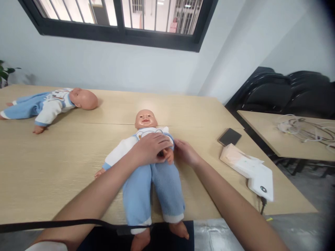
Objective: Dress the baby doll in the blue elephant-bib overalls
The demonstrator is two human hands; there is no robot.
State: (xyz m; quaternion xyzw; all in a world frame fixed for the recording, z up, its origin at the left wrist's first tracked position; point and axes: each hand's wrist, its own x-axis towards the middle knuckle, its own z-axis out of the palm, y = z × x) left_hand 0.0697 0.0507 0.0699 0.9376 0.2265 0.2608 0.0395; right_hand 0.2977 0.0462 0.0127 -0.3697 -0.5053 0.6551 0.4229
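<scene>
A baby doll (167, 181) with a white top and light blue trousers lies face up on the table, its feet past the front edge. My left hand (154, 148) reaches across its chest, fingers closed round the sleeve of the doll's arm on the right. That arm is bent, and its small hand (169, 156) sticks out below my fingers. From the right side, my right hand (185, 150) has its fingertips closed at the blue edge of the same sleeve. Exactly how the fingers grip the cloth is partly hidden.
Another doll (54, 103) in matching clothes lies on its side at the back left. On the right of the table (65, 157) are a dark phone (229, 137), a tissue pack (240, 160) and a white device (261, 183) with a cable. A black strap (65, 223) crosses the front.
</scene>
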